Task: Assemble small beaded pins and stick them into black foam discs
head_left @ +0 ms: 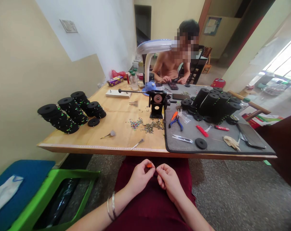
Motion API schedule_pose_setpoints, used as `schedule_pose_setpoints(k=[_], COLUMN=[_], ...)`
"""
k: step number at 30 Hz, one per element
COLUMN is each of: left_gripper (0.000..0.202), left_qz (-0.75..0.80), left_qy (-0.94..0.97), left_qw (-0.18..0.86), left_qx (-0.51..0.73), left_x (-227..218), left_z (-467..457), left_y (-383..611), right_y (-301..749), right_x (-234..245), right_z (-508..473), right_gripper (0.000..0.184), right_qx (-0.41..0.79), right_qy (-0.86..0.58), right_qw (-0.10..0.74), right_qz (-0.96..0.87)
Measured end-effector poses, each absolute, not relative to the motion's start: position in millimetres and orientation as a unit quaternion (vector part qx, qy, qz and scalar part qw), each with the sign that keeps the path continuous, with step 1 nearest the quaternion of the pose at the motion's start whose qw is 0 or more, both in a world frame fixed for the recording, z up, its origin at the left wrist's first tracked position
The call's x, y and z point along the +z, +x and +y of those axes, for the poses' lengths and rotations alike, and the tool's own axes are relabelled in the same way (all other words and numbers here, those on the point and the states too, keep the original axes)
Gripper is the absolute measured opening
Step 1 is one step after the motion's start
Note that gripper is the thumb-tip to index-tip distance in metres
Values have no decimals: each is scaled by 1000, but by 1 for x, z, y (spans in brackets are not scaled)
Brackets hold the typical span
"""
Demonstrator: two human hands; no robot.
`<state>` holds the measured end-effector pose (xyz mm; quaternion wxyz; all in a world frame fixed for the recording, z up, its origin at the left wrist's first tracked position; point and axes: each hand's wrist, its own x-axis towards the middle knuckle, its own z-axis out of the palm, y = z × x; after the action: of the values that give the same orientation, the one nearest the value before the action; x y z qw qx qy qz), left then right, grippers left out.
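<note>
Over my lap, just below the table's front edge, my two hands meet with their fingertips almost touching. My left hand [141, 176] is closed in a pinch around a small orange thing [149, 166], whose kind does not show. Thumb and fingers of my right hand [169, 179] are also pressed together, and whatever lies between them is too small to make out. Nearest on the wooden tabletop [121, 125] are a feathery tuft on a thin stem [138, 143] and another such tuft [110, 134]. Behind them lie coloured beads [136, 124] and small metallic pieces [153, 126].
A black hand-cranked winder [157, 104] stands mid-table. Stacked black foam spools [73, 110] stand left, more spools [208, 102] right. Pliers [176, 122], thread snips [182, 138] and a foam disc [201, 143] lie on the grey mat [181, 148]. Another person [171, 65] sits opposite.
</note>
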<state>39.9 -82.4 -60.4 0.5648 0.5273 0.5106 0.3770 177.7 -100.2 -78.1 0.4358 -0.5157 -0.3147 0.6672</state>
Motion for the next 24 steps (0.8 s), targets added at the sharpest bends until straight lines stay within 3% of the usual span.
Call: schedule_pose_setpoints(k=[11,24], left_gripper=[12,6], left_qz=[514,492], left_qy=[596,564], left_qw=[508,581], left_qx=[350,319], left_x=[-58,-58], left_z=[-85,-86], left_y=[42,42], right_y=[178,182], right_x=[-80,-85], right_z=[-99,-98], right_gripper=[33,31], right_qx=[666,659], right_qy=[-505,-482], right_qw=[453,500], right_qz=[-311,-290])
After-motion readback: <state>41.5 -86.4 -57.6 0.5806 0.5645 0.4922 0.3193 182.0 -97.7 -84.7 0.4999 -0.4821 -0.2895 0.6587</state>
